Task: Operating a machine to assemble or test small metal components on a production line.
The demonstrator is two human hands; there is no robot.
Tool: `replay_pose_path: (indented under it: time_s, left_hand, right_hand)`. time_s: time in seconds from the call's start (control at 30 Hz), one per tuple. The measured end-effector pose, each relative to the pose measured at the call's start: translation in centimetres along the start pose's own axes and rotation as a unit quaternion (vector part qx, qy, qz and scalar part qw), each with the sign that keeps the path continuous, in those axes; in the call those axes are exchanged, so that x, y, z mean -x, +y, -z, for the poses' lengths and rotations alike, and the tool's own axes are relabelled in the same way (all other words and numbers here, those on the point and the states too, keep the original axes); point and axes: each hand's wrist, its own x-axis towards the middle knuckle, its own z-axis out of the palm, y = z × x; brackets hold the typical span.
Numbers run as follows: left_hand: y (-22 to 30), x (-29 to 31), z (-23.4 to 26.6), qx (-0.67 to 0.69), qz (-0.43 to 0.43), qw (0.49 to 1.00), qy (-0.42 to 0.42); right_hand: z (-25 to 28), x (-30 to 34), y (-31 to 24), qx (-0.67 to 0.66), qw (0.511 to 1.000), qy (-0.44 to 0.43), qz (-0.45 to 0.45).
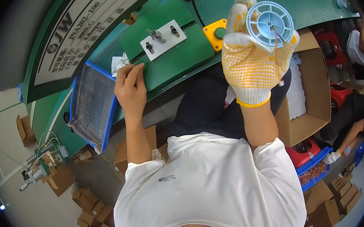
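Observation:
My right hand (252, 70), in a white knit glove with yellow dots, is raised over the bench edge. It grips a light-blue round plastic frame (264, 33) with spokes and a small hub; a thin reddish wire hangs from the frame. My bare left hand (131, 86) is at the near left edge of the green press base (175, 64), its fingers bent together. Whatever they may pinch is hidden. Crumpled white paper (119, 63) lies beside those fingers. On the base, a pale metal plate (163, 39) carries a central stud and two dark fasteners.
A blue-rimmed tray (110, 119) with small bits stands left of my left hand. The press body (30, 68) rises at upper left. Beyond the base is a yellow button box (206, 30). An open carton (317, 122) holds white parts at right. Other people (363, 48) sit farther right.

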Motion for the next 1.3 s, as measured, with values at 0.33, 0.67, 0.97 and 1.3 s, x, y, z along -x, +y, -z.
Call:
replay_pose_path:
  time_s: [0.33, 0.67, 0.97, 1.3]
  left_hand:
    - [0.0, 0.1, -0.2, -0.003, -0.005, 1.0, 0.0]
    - [-0.5, 0.2, -0.4, 0.035, -0.029, 0.996, 0.071]
    - [-1.0, 0.6, 0.4, 0.054, -0.029, 0.995, 0.077]
    - [-1.0, 0.8, 0.4, 0.063, -0.02, 0.994, 0.089]
  right_hand:
    - [-0.5, -0.4, 0.2, 0.007, 0.996, -0.073, -0.052]
    - [3.8, -1.5, 5.1, 0.696, 0.695, -0.07, 0.168]
    - [2.8, -5.3, 8.7, 0.866, 0.411, -0.179, 0.223]
    - [2.0, -5.4, 8.4, 0.913, 0.337, -0.173, 0.154]
